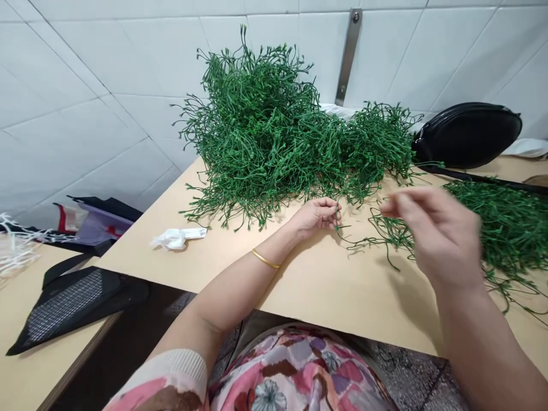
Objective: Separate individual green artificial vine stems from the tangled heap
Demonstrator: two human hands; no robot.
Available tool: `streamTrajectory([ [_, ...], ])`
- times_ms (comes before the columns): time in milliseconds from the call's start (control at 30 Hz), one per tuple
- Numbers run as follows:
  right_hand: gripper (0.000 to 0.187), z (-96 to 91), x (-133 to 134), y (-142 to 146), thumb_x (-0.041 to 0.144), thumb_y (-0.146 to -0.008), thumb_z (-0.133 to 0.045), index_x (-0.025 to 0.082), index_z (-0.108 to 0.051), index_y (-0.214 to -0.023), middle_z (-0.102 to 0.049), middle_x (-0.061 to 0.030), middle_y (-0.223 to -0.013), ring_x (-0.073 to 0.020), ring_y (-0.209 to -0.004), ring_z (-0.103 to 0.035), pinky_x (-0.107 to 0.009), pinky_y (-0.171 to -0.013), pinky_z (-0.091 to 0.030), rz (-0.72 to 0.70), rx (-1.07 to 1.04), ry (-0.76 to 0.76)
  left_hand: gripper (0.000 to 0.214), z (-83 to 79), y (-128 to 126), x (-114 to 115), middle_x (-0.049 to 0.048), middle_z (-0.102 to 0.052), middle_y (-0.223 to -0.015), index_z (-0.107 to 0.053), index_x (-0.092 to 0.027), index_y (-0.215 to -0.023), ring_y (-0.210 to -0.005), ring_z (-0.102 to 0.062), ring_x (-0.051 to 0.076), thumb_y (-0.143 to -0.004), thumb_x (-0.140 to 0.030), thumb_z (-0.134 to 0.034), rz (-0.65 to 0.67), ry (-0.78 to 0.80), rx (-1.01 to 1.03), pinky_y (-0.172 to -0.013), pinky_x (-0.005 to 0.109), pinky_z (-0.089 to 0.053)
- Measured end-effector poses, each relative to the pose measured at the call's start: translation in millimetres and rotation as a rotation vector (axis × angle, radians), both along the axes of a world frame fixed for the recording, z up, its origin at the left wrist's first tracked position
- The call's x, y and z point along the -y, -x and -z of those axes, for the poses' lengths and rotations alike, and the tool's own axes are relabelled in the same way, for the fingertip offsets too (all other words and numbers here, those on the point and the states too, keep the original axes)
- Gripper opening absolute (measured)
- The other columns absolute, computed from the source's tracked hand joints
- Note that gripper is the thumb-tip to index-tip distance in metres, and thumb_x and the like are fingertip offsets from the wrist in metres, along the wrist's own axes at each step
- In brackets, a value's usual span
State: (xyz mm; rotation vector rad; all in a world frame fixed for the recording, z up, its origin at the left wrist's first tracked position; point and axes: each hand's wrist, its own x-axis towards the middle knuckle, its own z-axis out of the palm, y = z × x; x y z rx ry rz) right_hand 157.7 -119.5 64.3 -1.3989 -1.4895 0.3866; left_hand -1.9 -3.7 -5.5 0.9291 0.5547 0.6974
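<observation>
A big heap of green plastic sprigs (274, 131) lies on the tan table (317, 285) against the tiled wall. My left hand (317, 215) rests on the table at the heap's front edge, fingers curled and pinched on a thin green sprig (338, 220). My right hand (432, 234) hovers raised to the right, blurred by motion, fingers pinched together; whether it holds anything I cannot make out. Loose green sprigs (385, 237) lie between the hands. A second spread of green sprigs (509, 228) lies at the right.
A black bag (466, 134) sits at the back right by the wall. A crumpled white wrapper (177, 237) lies on the table's left part. A lower table at the left holds a black mesh bag (68, 305) and white plastic sprigs (12, 251).
</observation>
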Motion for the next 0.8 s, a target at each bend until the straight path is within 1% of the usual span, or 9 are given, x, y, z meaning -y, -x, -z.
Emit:
streamTrajectory([
  [67, 0.025, 8.4, -29, -5, 0.040, -0.082, -0.056, 0.020, -0.064, -0.071, -0.064, -0.0040, -0.070, -0.0156, -0.067, -0.058, -0.030, -0.062, -0.047, -0.098, -0.005, 0.157, 0.014, 0.0, 1, -4, 0.0008, -0.060, -0.063, -0.054, -0.012, -0.077, -0.052, -0.058, 0.009, -0.069, -0.017, -0.065, -0.003, 0.035, 0.058, -0.049, 0.020, -0.043],
  [133, 0.032, 23.9, -57, -10, 0.048, -0.075, -0.061, 0.019, -0.061, -0.064, -0.063, -0.0042, -0.064, -0.0149, -0.061, -0.057, -0.029, -0.056, -0.046, -0.209, -0.085, 0.313, 0.017, -0.6, 2, -5, 0.0003, -0.060, -0.064, -0.053, -0.013, -0.077, -0.052, -0.058, 0.009, -0.068, -0.017, -0.067, -0.016, 0.049, 0.068, -0.047, 0.019, -0.042],
  [200, 0.038, 40.1, -75, -12, 0.056, -0.070, -0.063, 0.018, -0.063, -0.068, -0.065, -0.0056, -0.066, -0.0141, -0.058, -0.057, -0.028, -0.053, -0.046, -0.267, -0.254, 0.446, 0.020, -1.8, 3, -4, 0.0001, -0.060, -0.062, -0.052, -0.014, -0.076, -0.051, -0.058, 0.009, -0.066, -0.017, -0.068, -0.006, 0.036, 0.039, -0.046, 0.019, -0.041],
  [300, 0.044, 55.4, -81, -4, 0.059, -0.066, -0.066, 0.017, -0.061, -0.076, -0.065, -0.0054, -0.069, -0.0127, -0.057, -0.059, -0.026, -0.052, -0.047, -0.293, -0.516, 0.546, 0.018, -4.1, 3, 1, 0.0004, -0.060, -0.059, -0.052, -0.013, -0.074, -0.047, -0.055, 0.008, -0.066, -0.016, -0.068, 0.046, -0.032, -0.048, -0.045, 0.019, -0.040],
  [400, 0.040, 60.1, -76, 5, 0.053, -0.062, -0.072, 0.018, -0.058, -0.073, -0.062, -0.0009, -0.064, -0.0099, -0.054, -0.058, -0.022, -0.050, -0.046, -0.280, -0.670, 0.533, 0.013, -5.9, 2, 5, 0.0006, -0.059, -0.058, -0.053, -0.012, -0.073, -0.044, -0.053, 0.006, -0.068, -0.013, -0.065, 0.090, -0.029, -0.082, -0.045, 0.019, -0.040],
  [500, 0.040, 61.1, -74, 3, 0.052, -0.062, -0.072, 0.019, -0.057, -0.076, -0.063, -0.0002, -0.065, -0.0095, -0.052, -0.058, -0.022, -0.047, -0.046, -0.208, -0.727, 0.484, 0.012, -6.1, 1, 3, 0.0010, -0.059, -0.058, -0.050, -0.012, -0.073, -0.047, -0.054, 0.006, -0.071, -0.011, -0.062, 0.110, 0.087, -0.048, -0.045, 0.017, -0.040],
  [600, 0.040, 62.8, -75, -7, 0.055, -0.066, -0.069, 0.017, -0.058, -0.070, -0.062, -0.0015, -0.060, -0.0095, -0.047, -0.055, -0.023, -0.044, -0.045, -0.119, -0.632, 0.442, 0.010, -3.4, 1, -2, 0.0024, -0.060, -0.061, -0.047, -0.014, -0.074, -0.052, -0.058, 0.008, -0.075, -0.008, -0.056, 0.092, 0.184, -0.025, -0.046, 0.017, -0.042],
  [700, 0.041, 63.4, -74, -13, 0.057, -0.070, -0.064, 0.016, -0.058, -0.064, -0.057, -0.0010, -0.053, -0.0091, -0.043, -0.050, -0.023, -0.042, -0.041, -0.109, -0.510, 0.368, 0.009, -0.1, 1, -6, 0.0030, -0.059, -0.062, -0.047, -0.014, -0.074, -0.056, -0.059, 0.009, -0.077, -0.006, -0.050, 0.055, 0.233, -0.010, -0.048, 0.016, -0.043],
  [800, 0.037, 62.7, -72, -15, 0.053, -0.077, -0.057, 0.019, -0.059, -0.064, -0.050, 0.0013, -0.049, -0.0090, -0.043, -0.042, -0.024, -0.043, -0.035, 0.014, -0.303, 0.142, 0.008, 0.2, 3, -8, 0.0021, -0.058, -0.060, -0.047, -0.014, -0.073, -0.054, -0.058, 0.009, -0.076, -0.008, -0.050, 0.034, 0.224, -0.024, -0.047, 0.017, -0.042],
])
